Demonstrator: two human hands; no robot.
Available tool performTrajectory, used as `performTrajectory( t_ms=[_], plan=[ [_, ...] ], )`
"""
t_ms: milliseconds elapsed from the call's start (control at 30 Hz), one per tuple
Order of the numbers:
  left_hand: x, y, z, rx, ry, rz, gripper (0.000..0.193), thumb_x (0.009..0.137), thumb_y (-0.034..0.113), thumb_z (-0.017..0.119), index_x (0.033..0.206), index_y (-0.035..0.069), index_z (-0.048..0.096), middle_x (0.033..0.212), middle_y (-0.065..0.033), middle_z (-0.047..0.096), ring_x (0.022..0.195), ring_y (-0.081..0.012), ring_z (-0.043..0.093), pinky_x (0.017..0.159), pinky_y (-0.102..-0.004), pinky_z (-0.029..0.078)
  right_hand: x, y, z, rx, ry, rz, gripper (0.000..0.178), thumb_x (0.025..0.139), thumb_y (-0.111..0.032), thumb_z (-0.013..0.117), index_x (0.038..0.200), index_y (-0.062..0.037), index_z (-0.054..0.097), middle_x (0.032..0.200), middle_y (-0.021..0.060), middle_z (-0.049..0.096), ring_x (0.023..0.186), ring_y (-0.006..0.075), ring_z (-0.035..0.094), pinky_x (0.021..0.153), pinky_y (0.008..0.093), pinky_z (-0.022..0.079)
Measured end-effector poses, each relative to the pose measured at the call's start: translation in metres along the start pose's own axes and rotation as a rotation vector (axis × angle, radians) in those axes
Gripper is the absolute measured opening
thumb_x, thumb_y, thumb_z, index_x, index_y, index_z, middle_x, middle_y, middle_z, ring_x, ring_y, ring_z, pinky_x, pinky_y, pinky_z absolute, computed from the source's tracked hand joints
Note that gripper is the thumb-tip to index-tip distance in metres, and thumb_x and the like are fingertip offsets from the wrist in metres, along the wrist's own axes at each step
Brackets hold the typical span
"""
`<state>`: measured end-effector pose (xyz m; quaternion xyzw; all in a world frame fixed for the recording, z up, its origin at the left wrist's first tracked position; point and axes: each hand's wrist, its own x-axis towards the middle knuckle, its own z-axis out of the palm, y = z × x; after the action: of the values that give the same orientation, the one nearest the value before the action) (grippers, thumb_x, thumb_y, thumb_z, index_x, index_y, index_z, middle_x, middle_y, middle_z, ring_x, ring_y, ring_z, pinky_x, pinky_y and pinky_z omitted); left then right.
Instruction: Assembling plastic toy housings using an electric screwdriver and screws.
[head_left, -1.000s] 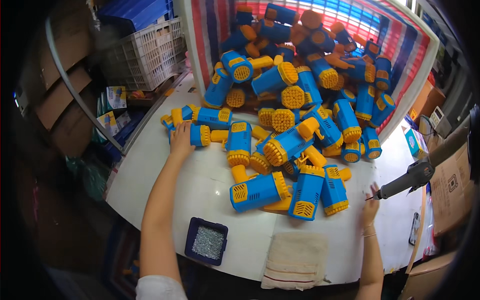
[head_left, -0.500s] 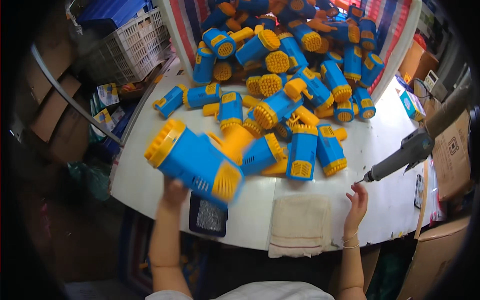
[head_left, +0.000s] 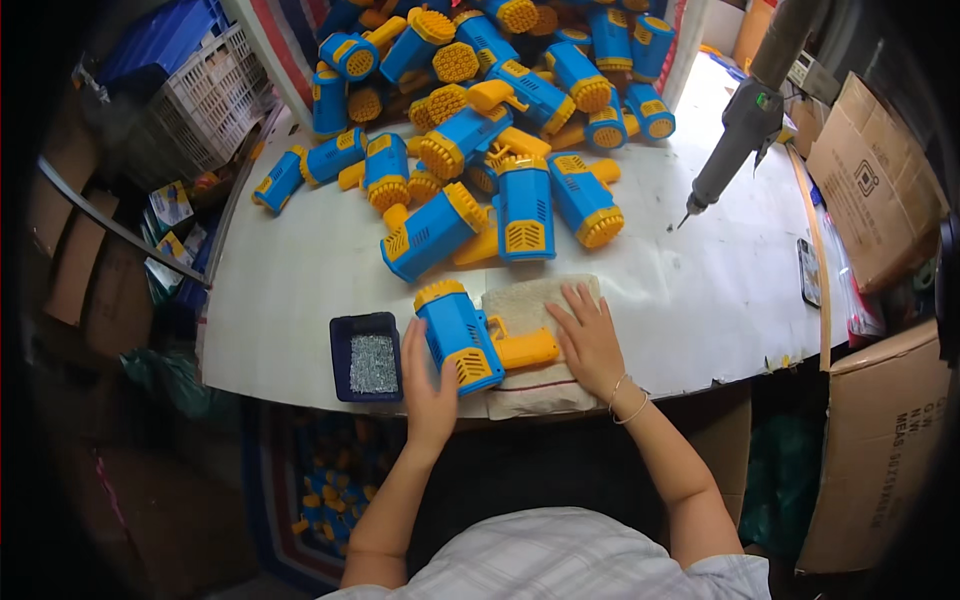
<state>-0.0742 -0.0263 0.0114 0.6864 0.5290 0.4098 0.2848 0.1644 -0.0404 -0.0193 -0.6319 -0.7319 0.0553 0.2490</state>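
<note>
A blue and yellow toy bubble gun (head_left: pixel 462 335) lies on a folded beige cloth (head_left: pixel 540 300), its yellow handle toward the right. My left hand (head_left: pixel 428 395) holds the gun's blue body from the left, with the thumb over its near end. On the cloth's right side, my right hand (head_left: pixel 590 345) rests open and flat, fingers spread near the handle's tip. To the left of my left hand stands a dark tray (head_left: pixel 341 358) of small silvery screws (head_left: pixel 373 362).
Several more toy guns (head_left: pixel 525 215) are heaped at the back, spilling from a striped bag. An electric screwdriver (head_left: pixel 735 140) hangs at the right, tip above the white table (head_left: pixel 700 310). A phone (head_left: pixel 808 272) lies near the right edge, with cardboard boxes (head_left: pixel 875 180) beyond.
The toy gun in my left hand has come down onto the cloth. My right hand has left the screwdriver's tip and moved left to the cloth. The whole view has shifted.
</note>
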Motion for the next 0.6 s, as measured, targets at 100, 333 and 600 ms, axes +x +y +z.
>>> performTrajectory(
  t_ms=[100, 333, 600],
  plan=[
    [0.006, 0.028, -0.011, 0.190, -0.127, 0.197, 0.050, 0.076, 0.003, 0.057, 0.124, 0.001, 0.041, 0.131, -0.0164, 0.038, 0.126, -0.0326, 0.031, 0.105, -0.0402, 0.022, -0.006, 0.015, -0.006, 0.408, 0.235, 0.073, 0.035, 0.085, -0.007, 0.048, 0.120, -0.0083, 0.050, 0.126, 0.0164, 0.046, 0.123, 0.0329, 0.037, 0.101, 0.0440, 0.028],
    [0.028, -0.010, -0.076, 0.426, 0.174, -0.117, 0.023, 0.083, -0.002, 0.047, 0.104, 0.000, 0.054, 0.097, -0.0126, 0.056, 0.083, -0.0223, 0.056, 0.074, -0.0305, 0.045, 0.076, 0.043, -0.168, 0.205, 1.051, 0.070, 0.045, 0.088, -0.016, 0.054, 0.125, 0.0015, 0.035, 0.126, 0.0127, 0.041, 0.117, 0.0216, 0.040, 0.096, 0.0323, 0.038],
    [-0.005, -0.040, -0.054, 0.581, -0.134, 0.106, 0.047, 0.076, 0.005, 0.058, 0.120, -0.005, 0.044, 0.101, -0.0180, 0.052, 0.092, -0.0318, 0.054, 0.080, -0.0358, 0.046, 0.150, 0.061, -0.183, 0.711, 0.494, 0.045, 0.039, 0.089, -0.014, 0.053, 0.122, -0.0002, 0.040, 0.111, 0.0183, 0.057, 0.103, 0.0301, 0.057, 0.092, 0.0388, 0.044]
  ],
)
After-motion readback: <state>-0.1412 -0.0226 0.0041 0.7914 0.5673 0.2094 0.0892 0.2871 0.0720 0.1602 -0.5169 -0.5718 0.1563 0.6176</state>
